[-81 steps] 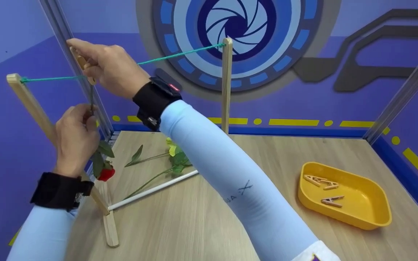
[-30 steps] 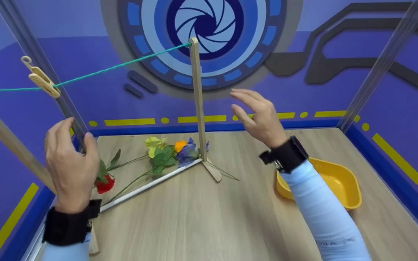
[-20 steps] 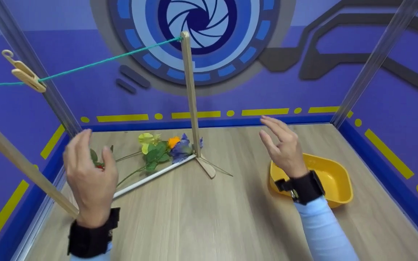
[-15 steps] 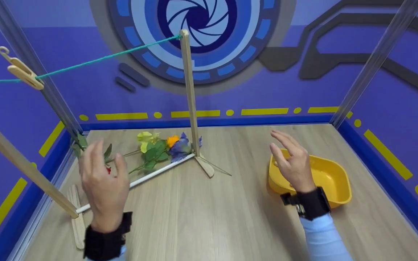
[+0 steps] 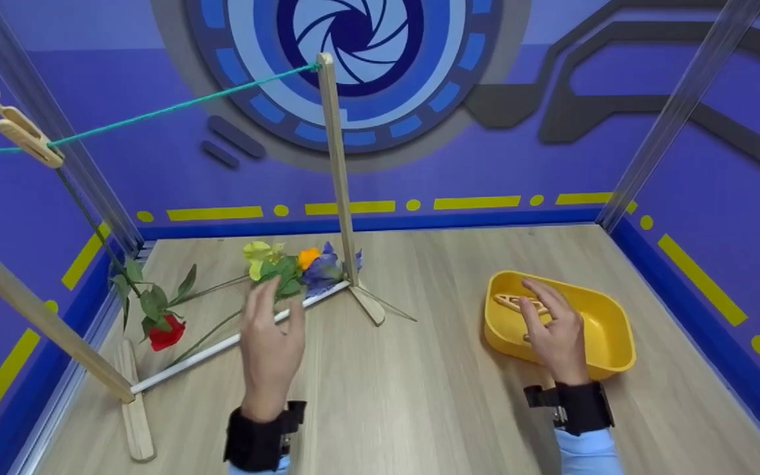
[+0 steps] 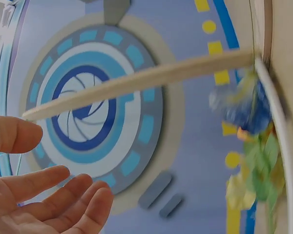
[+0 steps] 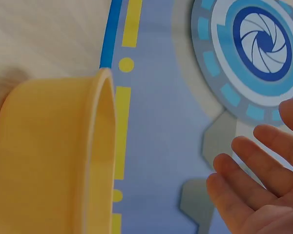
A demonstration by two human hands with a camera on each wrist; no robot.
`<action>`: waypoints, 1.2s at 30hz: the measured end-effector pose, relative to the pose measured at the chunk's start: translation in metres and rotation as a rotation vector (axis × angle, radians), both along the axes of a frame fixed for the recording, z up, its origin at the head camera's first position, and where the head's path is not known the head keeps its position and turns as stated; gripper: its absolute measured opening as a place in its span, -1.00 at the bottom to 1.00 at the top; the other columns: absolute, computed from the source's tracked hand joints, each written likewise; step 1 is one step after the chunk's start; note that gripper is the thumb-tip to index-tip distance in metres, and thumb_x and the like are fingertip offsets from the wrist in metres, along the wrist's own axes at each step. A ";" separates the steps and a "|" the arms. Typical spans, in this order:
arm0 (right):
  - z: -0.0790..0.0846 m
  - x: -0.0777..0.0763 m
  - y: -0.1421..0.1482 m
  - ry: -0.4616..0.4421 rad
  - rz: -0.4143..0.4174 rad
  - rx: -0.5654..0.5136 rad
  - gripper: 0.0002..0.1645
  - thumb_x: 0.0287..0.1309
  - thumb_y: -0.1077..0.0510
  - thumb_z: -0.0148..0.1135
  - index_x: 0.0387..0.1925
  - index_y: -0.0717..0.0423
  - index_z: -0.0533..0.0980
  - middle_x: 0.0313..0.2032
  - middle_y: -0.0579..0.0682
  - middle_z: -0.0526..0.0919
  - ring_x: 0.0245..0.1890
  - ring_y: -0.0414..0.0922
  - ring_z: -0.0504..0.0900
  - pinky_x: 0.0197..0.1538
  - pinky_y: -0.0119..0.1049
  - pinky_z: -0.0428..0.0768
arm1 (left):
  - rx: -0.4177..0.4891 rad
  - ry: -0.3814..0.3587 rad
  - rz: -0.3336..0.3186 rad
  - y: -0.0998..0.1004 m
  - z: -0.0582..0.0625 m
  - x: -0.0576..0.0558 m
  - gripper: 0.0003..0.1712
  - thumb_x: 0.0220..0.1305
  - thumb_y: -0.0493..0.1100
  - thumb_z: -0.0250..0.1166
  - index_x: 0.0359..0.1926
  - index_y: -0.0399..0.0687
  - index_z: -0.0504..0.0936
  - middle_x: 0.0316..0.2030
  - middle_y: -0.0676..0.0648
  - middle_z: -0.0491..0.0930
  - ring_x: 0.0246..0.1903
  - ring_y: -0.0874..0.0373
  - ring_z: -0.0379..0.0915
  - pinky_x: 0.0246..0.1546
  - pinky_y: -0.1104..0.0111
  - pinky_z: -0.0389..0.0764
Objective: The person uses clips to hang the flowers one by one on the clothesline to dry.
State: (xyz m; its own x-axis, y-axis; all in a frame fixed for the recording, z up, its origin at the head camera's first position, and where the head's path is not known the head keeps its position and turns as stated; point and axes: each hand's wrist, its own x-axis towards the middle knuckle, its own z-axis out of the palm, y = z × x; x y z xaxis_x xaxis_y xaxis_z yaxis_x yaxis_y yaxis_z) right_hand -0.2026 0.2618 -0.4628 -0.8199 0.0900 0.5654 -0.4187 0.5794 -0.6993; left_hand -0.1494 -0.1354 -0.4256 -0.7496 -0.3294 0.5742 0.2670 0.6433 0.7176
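A red rose (image 5: 166, 332) hangs head down at the left, its stem caught in a wooden clothespin (image 5: 29, 142) on the green string (image 5: 185, 104). My left hand (image 5: 273, 349) hovers over the white rod, fingers relaxed and holding nothing; the left wrist view also has it empty. My right hand (image 5: 558, 336) is above the yellow tray (image 5: 604, 374), empty, with its fingers apart. Inside the tray, clothespins (image 5: 508, 302) are partly hidden by that hand. Yellow, orange and blue-purple flowers (image 5: 322, 270) lie on the table behind the rod.
Two wooden posts (image 5: 337, 171) carry the string, and a white rod (image 5: 212, 353) joins their feet. The left post (image 5: 37, 316) leans toward the left edge of the view. Patterned walls (image 5: 419, 158) enclose the wooden table (image 5: 413, 396).
Both hands have left the string and rose, where they were working earlier. The left came down and to the right; the right moved over to the tray. The rose now hangs from the clothespin.
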 end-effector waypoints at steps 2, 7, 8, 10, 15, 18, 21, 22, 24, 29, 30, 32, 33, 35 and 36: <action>-0.004 -0.001 0.004 -0.012 -0.010 -0.013 -0.60 0.39 0.33 0.25 0.22 0.28 0.60 0.22 0.20 0.64 0.19 -0.26 0.56 0.00 -0.73 0.47 | 0.020 -0.042 -0.038 0.010 -0.005 -0.004 -0.48 0.37 -0.28 0.34 0.30 -0.38 0.53 0.22 -0.36 0.53 0.11 -0.26 0.56 0.04 -0.08 0.62; -0.008 -0.005 0.014 -0.063 -0.030 -0.010 -0.62 0.41 0.30 0.24 0.20 0.29 0.60 0.20 0.24 0.64 0.15 -0.42 0.55 -0.08 -0.73 0.48 | 0.064 -0.124 -0.140 0.035 -0.014 -0.014 -0.48 0.39 -0.27 0.33 0.32 -0.35 0.52 0.21 -0.31 0.53 0.05 -0.17 0.58 -0.01 -0.02 0.63; -0.008 -0.005 0.016 -0.074 -0.036 0.000 -0.63 0.41 0.30 0.24 0.19 0.30 0.60 0.19 0.24 0.64 0.15 -0.32 0.59 0.00 -0.75 0.44 | 0.069 -0.143 -0.157 0.040 -0.015 -0.014 -0.48 0.40 -0.26 0.32 0.32 -0.33 0.52 0.22 -0.30 0.53 0.05 -0.16 0.57 -0.01 -0.01 0.63; -0.007 -0.006 0.021 -0.083 -0.047 0.023 -0.65 0.41 0.30 0.25 0.16 0.32 0.62 0.14 0.26 0.67 0.12 -0.07 0.66 0.09 -0.79 0.34 | 0.070 -0.172 -0.195 0.051 -0.017 -0.016 -0.48 0.41 -0.24 0.32 0.33 -0.29 0.52 0.24 -0.29 0.52 0.06 -0.14 0.57 0.01 0.01 0.62; -0.005 -0.005 0.033 -0.107 -0.089 0.082 -0.72 0.40 0.30 0.26 0.05 0.36 0.66 -0.02 0.28 0.73 -0.03 0.20 0.70 0.02 -0.82 0.35 | 0.035 -0.191 -0.279 0.075 -0.024 -0.021 -0.49 0.42 -0.22 0.31 0.33 -0.28 0.53 0.26 -0.29 0.51 0.18 -0.20 0.52 0.11 -0.04 0.58; -0.003 -0.003 0.036 -0.182 -0.108 0.126 -0.72 0.43 0.25 0.25 0.06 0.32 0.67 -0.03 0.25 0.73 -0.05 0.16 0.70 0.06 -0.61 0.53 | 0.006 -0.179 -0.303 0.086 -0.028 -0.024 -0.50 0.40 -0.23 0.32 0.29 -0.32 0.55 0.23 -0.31 0.53 0.23 -0.24 0.49 0.17 -0.07 0.54; -0.002 -0.003 0.039 -0.274 -0.104 0.169 -0.69 0.46 0.21 0.22 0.10 0.30 0.65 0.03 0.27 0.71 -0.01 0.17 0.67 0.14 -0.14 0.65 | -0.005 -0.187 -0.331 0.094 -0.030 -0.025 -0.51 0.37 -0.25 0.32 0.27 -0.34 0.56 0.21 -0.31 0.55 0.23 -0.23 0.49 0.18 -0.05 0.54; -0.001 -0.003 0.039 -0.297 -0.101 0.180 -0.68 0.46 0.20 0.22 0.11 0.31 0.64 0.03 0.28 0.70 0.00 0.19 0.67 0.14 0.01 0.64 | -0.008 -0.193 -0.345 0.097 -0.031 -0.025 -0.52 0.38 -0.25 0.32 0.27 -0.34 0.56 0.20 -0.30 0.55 0.21 -0.22 0.51 0.16 -0.03 0.56; -0.001 -0.004 0.041 -0.330 -0.094 0.203 -0.66 0.47 0.18 0.21 0.11 0.33 0.64 0.04 0.32 0.69 0.00 0.22 0.66 0.12 0.18 0.61 | -0.014 -0.209 -0.371 0.102 -0.031 -0.026 -0.52 0.38 -0.24 0.31 0.27 -0.34 0.56 0.19 -0.28 0.56 0.20 -0.18 0.51 0.16 -0.01 0.56; -0.004 -0.004 0.045 -0.403 -0.083 0.259 -0.65 0.47 0.18 0.19 0.10 0.37 0.63 0.02 0.36 0.69 -0.08 0.21 0.69 0.01 0.13 0.66 | -0.061 -0.227 -0.410 0.115 -0.036 -0.029 -0.53 0.39 -0.23 0.30 0.26 -0.32 0.57 0.15 -0.24 0.59 0.19 -0.14 0.53 0.17 0.04 0.56; -0.004 -0.005 0.045 -0.422 -0.081 0.270 -0.65 0.47 0.19 0.18 0.11 0.37 0.63 0.01 0.35 0.69 -0.11 0.19 0.69 -0.02 0.09 0.67 | -0.074 -0.225 -0.413 0.117 -0.037 -0.029 -0.53 0.38 -0.23 0.31 0.26 -0.33 0.57 0.15 -0.24 0.59 0.18 -0.13 0.54 0.16 0.04 0.57; -0.006 -0.005 0.046 -0.458 -0.076 0.299 -0.64 0.48 0.18 0.17 0.11 0.35 0.63 0.00 0.34 0.70 -0.16 0.14 0.68 -0.08 0.00 0.66 | -0.095 -0.226 -0.419 0.122 -0.039 -0.030 -0.53 0.38 -0.23 0.31 0.25 -0.32 0.58 0.13 -0.24 0.60 0.16 -0.12 0.55 0.14 0.06 0.59; -0.006 -0.005 0.047 -0.474 -0.071 0.313 -0.64 0.48 0.18 0.16 0.11 0.35 0.63 -0.01 0.34 0.70 -0.19 0.12 0.67 -0.12 -0.05 0.64 | -0.104 -0.226 -0.422 0.124 -0.040 -0.030 -0.54 0.38 -0.23 0.31 0.25 -0.32 0.58 0.13 -0.24 0.60 0.15 -0.12 0.56 0.12 0.07 0.60; -0.008 -0.006 0.048 -0.498 -0.064 0.338 -0.64 0.47 0.19 0.16 0.11 0.36 0.64 -0.03 0.33 0.71 -0.23 0.08 0.66 -0.16 -0.11 0.61 | -0.122 -0.231 -0.428 0.128 -0.042 -0.031 -0.54 0.38 -0.23 0.31 0.24 -0.33 0.58 0.11 -0.24 0.61 0.12 -0.11 0.57 0.10 0.09 0.61; -0.009 -0.007 0.049 -0.510 -0.063 0.350 -0.63 0.47 0.19 0.15 0.10 0.37 0.64 -0.03 0.33 0.72 -0.24 0.07 0.65 -0.17 -0.13 0.59 | -0.130 -0.237 -0.430 0.130 -0.043 -0.031 -0.54 0.38 -0.22 0.31 0.24 -0.33 0.58 0.10 -0.23 0.61 0.11 -0.10 0.57 0.09 0.10 0.62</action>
State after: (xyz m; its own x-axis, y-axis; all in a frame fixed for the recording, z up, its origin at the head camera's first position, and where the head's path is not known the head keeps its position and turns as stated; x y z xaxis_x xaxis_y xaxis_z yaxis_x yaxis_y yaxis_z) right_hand -0.2093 0.3105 -0.4717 -0.9937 0.0272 0.1089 -0.0396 0.8229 -0.5668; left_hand -0.1802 -0.0053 -0.4687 -0.9163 0.1008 0.3875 0.3669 0.5990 0.7117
